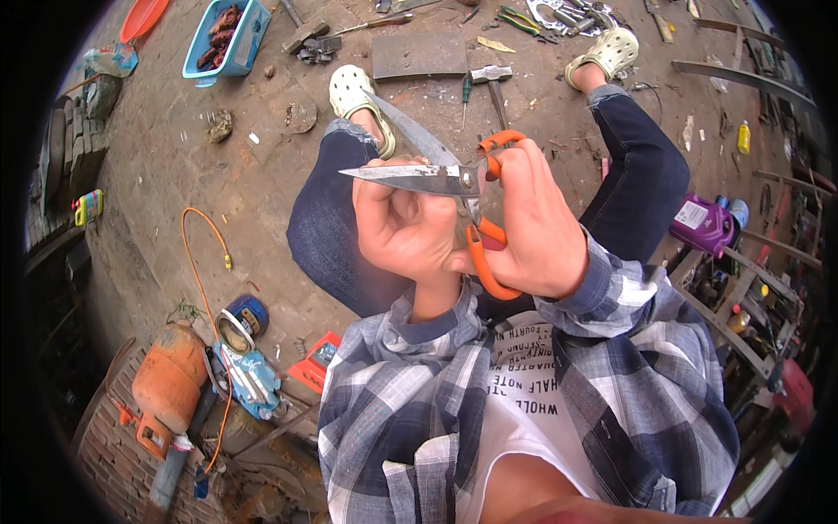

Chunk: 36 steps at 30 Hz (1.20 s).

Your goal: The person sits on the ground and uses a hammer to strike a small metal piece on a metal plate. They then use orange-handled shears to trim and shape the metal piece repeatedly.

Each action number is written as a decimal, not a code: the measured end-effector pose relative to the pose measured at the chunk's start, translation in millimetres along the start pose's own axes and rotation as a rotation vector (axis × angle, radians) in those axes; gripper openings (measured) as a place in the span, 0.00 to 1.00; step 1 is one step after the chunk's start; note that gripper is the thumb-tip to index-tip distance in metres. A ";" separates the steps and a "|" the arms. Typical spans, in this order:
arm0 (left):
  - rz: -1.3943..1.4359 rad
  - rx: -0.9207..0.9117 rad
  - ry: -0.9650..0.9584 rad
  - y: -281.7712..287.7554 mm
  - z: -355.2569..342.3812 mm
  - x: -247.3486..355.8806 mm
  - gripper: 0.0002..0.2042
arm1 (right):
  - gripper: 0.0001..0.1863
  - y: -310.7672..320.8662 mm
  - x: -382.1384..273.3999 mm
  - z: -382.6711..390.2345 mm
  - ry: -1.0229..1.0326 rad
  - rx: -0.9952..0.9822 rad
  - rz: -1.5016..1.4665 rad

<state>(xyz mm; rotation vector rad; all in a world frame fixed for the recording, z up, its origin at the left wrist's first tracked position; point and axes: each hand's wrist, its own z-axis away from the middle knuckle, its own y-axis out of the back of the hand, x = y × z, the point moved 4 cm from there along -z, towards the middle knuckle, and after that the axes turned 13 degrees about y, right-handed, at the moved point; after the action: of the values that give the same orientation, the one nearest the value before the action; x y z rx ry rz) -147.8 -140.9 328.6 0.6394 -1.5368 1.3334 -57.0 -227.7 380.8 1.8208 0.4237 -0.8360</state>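
Note:
A large pair of scissors with orange-covered handles is spread apart in front of me, its worn steel blades pointing left. My right hand is wrapped around the handles at the pivot's right. Curled fingers of my left hand are closed at the lower blade, some showing behind its upper edge; their exact contact is partly hidden. The upper blade slants up-left toward my left shoe.
Beyond my feet lie a flat metal block, a hammer, a green-handled screwdriver and pliers. A blue basin stands far left; an orange gas cylinder is near left. A purple jug stands at right.

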 end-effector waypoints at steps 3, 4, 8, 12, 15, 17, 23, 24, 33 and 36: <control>0.005 -0.015 0.018 1.4 -1.3 -1.5 0.09 | 0.41 -0.3 -0.1 -0.4 0.007 -0.004 0.013; 0.008 -0.024 0.019 1.1 -1.7 -1.1 0.09 | 0.42 -0.7 0.1 -0.3 -0.002 -0.002 0.005; 0.020 -0.045 0.033 -0.1 -3.1 0.9 0.08 | 0.44 -1.8 0.3 -0.2 -0.026 -0.001 -0.022; 0.041 -0.063 0.033 -0.8 -2.8 0.4 0.07 | 0.43 -1.7 1.6 0.8 -0.025 0.006 -0.065; 0.020 -0.064 0.044 -2.6 -3.5 2.9 0.07 | 0.43 0.6 2.4 -0.1 -0.022 -0.023 -0.052; 0.012 -0.007 0.059 -5.0 -2.9 3.4 0.06 | 0.43 -0.7 4.8 1.1 -0.037 -0.060 -0.059; 0.095 -0.082 0.074 -6.7 -4.5 0.4 0.07 | 0.43 3.2 2.4 -0.2 -0.006 -0.017 -0.018; 0.110 -0.116 0.071 -6.1 -4.5 -0.3 0.08 | 0.43 4.4 1.2 -0.9 0.004 0.001 -0.001; 0.077 -0.124 0.072 -7.9 -8.9 -0.4 0.12 | 0.45 6.6 -0.6 -1.9 -0.021 -0.034 0.052; 0.257 -0.081 0.279 -18.3 -6.7 2.8 0.09 | 0.43 5.8 3.2 -0.4 0.004 -0.040 0.012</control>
<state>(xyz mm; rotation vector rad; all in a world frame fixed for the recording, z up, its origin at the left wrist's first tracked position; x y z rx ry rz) -131.0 -138.8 338.7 0.1974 -1.4671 1.4733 -51.0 -229.9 382.4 1.7868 0.4286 -0.8109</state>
